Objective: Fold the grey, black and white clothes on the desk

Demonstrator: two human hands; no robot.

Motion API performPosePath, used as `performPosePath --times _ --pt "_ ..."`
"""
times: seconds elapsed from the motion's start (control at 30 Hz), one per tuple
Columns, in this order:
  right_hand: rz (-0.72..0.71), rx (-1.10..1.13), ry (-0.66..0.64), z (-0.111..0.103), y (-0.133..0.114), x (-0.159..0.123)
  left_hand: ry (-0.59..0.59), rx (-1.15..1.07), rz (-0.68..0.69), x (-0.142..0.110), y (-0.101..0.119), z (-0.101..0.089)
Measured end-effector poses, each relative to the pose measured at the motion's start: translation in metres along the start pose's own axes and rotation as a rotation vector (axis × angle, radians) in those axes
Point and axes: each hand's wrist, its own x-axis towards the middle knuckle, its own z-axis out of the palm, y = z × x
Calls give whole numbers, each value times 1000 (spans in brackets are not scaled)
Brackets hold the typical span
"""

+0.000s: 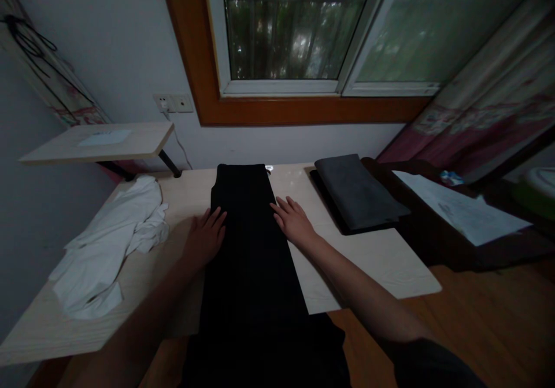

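A long black garment, which looks like a pair of folded trousers point(247, 243), lies lengthwise over the table and hangs past its near edge. Its upper end is flat and narrow, close to the wall. My left hand point(203, 239) rests at the garment's left edge, fingers stretched out with the tips on the cloth. On the opposite edge, my right hand point(295, 221) has its fingers extended, fingertips at the fabric's side. Neither hand grips anything. The garment's lower part blends with dark clothing at the bottom of the view, so its end cannot be made out.
Crumpled white cloth point(108, 249) lies on the table's point(368, 269) left side, below a small raised shelf point(143, 142). Folded dark grey cloth point(358, 191) sits at the right. Beyond it, a white sheet point(463, 209) rests on a dark surface. A window point(299, 29) is ahead.
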Motion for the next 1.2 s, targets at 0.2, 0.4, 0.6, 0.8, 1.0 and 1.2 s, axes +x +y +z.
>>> performPosePath --times 0.2,0.4,0.6,0.8,1.0,1.2 --pt "22 9 11 4 0 18 10 22 -41 22 -5 6" --pt "86 65 15 10 5 44 -1 9 -87 48 -14 14" --pt "186 114 21 8 -22 61 26 -5 -122 61 -16 16" --pt "-52 169 -8 13 -93 31 40 -24 -130 61 -16 14" --pt "-105 139 -26 13 -97 8 27 -14 -130 58 -19 14" --pt "-37 75 -52 2 -45 -5 -3 -8 -140 56 -20 13"
